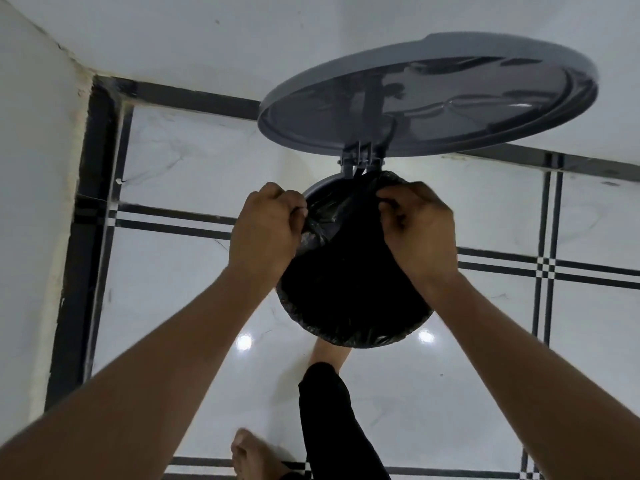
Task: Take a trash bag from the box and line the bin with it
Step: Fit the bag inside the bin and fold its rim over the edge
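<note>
Seen from above, a round grey bin stands on the white tiled floor close to the far wall, its lid tipped up on the hinge at the far rim. A black trash bag sits in the mouth of the bin and is folded over the near and right parts of the rim, so nearly all of the bin is hidden; only a strip of grey rim shows at the far left. The inside of the bag is too dark to make out. The left hand pinches the bag's edge between curled fingers at the left rim, and the right hand pinches the edge at the far right rim near the hinge; its fingertips are folded under and mostly out of sight. Both forearms run off the bottom edge of the view. Below the bin, 1 foot is partly hidden by it, with a black trouser leg above; the other foot is cut off at the bottom. The box of bags cannot be seen. 2 bright light spots reflect off the tiles near the bin.
</note>
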The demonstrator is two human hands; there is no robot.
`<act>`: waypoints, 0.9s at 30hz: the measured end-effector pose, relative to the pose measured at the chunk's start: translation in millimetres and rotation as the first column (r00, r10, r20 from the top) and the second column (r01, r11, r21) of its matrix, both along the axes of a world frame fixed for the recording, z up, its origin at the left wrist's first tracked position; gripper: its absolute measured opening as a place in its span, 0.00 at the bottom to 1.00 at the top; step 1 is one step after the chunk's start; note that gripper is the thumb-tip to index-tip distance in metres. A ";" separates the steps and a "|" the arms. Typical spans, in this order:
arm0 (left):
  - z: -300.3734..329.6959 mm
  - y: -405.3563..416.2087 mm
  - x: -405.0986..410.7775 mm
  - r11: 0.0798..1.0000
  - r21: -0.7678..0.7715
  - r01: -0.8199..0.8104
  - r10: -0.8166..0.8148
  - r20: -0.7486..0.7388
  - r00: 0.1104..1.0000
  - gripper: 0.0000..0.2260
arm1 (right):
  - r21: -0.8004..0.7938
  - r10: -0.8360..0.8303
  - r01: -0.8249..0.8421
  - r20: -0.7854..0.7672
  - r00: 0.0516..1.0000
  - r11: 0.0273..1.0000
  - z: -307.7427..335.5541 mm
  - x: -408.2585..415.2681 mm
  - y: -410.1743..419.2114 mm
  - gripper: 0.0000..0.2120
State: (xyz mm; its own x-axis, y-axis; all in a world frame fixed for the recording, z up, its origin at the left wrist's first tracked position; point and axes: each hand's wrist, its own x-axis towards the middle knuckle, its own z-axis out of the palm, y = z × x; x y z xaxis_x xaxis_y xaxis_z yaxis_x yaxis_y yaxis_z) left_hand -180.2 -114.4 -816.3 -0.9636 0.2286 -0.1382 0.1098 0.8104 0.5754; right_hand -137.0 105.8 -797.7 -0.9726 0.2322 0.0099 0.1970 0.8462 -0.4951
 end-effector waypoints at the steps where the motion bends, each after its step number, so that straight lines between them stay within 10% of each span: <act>1: -1.2 0.0 -4.6 0.999 -0.005 0.036 -0.036 -0.004 0.999 0.06 | 0.010 -0.015 0.016 -0.025 1.000 1.000 2.8 -7.7 6.3 0.10; 12: -2.7 8.2 -19.6 0.997 0.042 0.069 -0.069 -0.010 0.998 0.08 | -0.234 -0.172 0.287 0.413 0.894 0.929 -0.4 -60.2 36.2 0.08; 16: -2.6 11.1 -38.3 0.963 0.157 -0.220 0.166 0.299 0.940 0.06 | -0.222 -0.197 0.316 0.434 0.879 0.922 -3.0 -64.1 38.1 0.07; 21: -7.5 1.0 -58.9 0.807 0.306 -0.505 0.118 0.754 0.646 0.06 | -0.250 -0.241 0.372 0.433 0.869 0.894 -3.5 -63.7 34.7 0.06; 27: -26.8 2.6 -65.2 0.909 0.231 -0.348 0.056 0.758 0.650 0.10 | -0.231 -0.262 0.398 0.457 0.850 0.888 -3.3 -66.2 25.3 0.11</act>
